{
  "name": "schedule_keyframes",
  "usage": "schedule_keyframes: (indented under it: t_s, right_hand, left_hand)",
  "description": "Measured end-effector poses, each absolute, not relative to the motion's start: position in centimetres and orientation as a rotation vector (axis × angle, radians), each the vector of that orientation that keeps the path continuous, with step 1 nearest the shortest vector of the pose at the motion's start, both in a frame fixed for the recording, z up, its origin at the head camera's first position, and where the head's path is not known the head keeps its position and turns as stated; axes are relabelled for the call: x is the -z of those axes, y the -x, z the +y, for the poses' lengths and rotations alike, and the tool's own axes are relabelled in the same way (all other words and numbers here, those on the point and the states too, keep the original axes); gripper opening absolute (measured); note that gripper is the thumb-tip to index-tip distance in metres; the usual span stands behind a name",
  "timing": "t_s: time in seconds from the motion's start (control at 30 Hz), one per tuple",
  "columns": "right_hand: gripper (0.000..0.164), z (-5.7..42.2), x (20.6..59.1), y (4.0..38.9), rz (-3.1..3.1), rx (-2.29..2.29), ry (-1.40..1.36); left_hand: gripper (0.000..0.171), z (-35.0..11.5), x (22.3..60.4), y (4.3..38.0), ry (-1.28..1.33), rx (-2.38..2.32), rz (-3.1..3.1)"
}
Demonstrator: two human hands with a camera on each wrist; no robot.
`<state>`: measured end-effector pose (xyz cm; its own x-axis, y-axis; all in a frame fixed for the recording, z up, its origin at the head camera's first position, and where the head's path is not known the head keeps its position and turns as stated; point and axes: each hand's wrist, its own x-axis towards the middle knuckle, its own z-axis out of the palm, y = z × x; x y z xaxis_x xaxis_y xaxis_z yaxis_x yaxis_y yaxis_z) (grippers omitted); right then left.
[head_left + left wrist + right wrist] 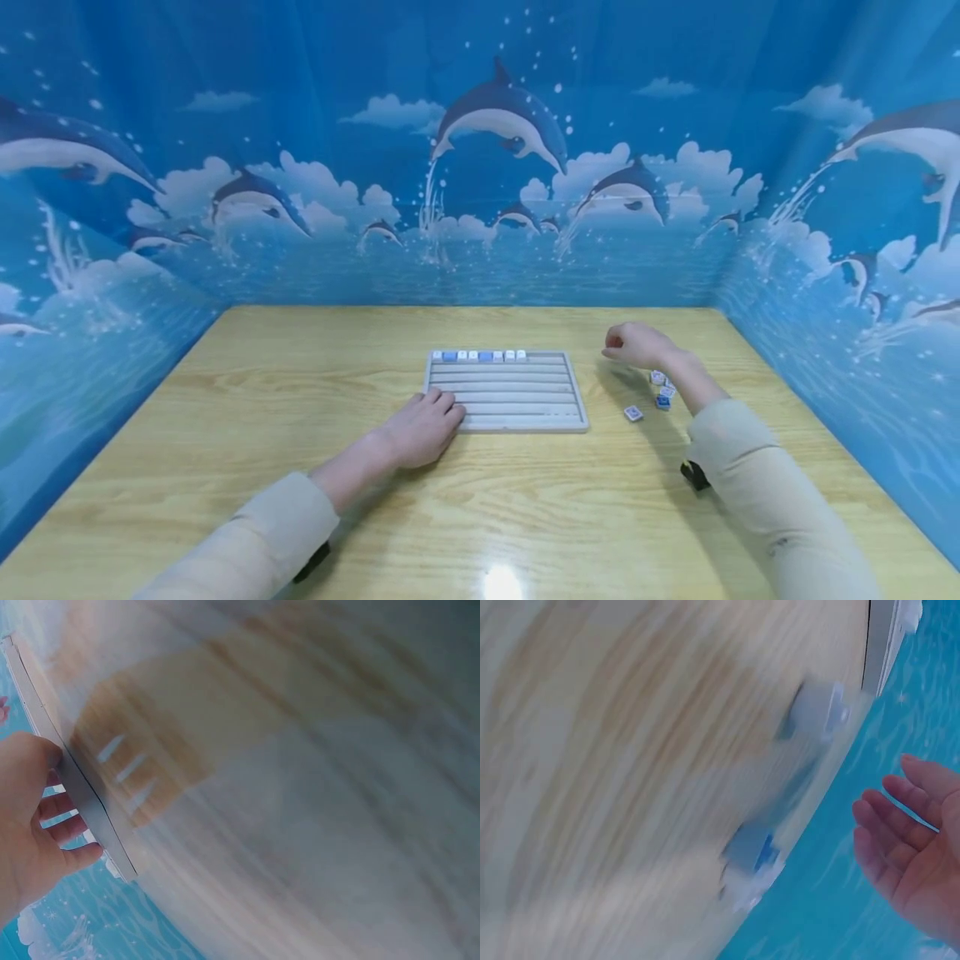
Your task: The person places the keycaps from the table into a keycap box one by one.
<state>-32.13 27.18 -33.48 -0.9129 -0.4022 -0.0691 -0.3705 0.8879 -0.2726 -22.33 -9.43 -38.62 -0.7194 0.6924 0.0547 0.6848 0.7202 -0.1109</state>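
Note:
A pale ridged tray lies on the table, its back row holding several small white and blue keycap-like blocks. My left hand grips the tray's front left corner. In the left wrist view, the thumb is at the front wall and the fingers reach over it. To the tray's right, my right hand is raised over the table, fingers loosely bent and nothing visible in them. Close below it lie several loose blocks, among them a blue one and a white one. The right wrist view shows the relaxed fingers apart from the blurred blocks.
A wooden table carries everything. Blue dolphin-printed curtains stand along its back and both sides. Both sleeved forearms reach in from the front, with a dark strap or device under the right sleeve.

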Motion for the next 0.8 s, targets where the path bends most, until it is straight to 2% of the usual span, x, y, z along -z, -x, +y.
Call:
schedule_keyframes:
  t_s: [0.37, 0.63, 0.8]
  right_hand:
    - [0.025, 30.9, 33.0, 31.8, 2.917, 0.297, 0.39]
    - [0.021, 31.7, 33.1, 31.3, 2.862, 0.303, 0.208]
    - [0.025, 32.0, 33.4, 31.2, 2.789, 0.298, 0.154]
  left_hand:
    - [0.025, -9.6, 38.5, 22.2, 1.146, -0.115, -2.818]
    - [0.024, -9.5, 38.5, 22.3, 1.147, -0.108, -2.82]
    - [0.024, -9.5, 38.6, 22.3, 1.152, -0.112, -2.82]
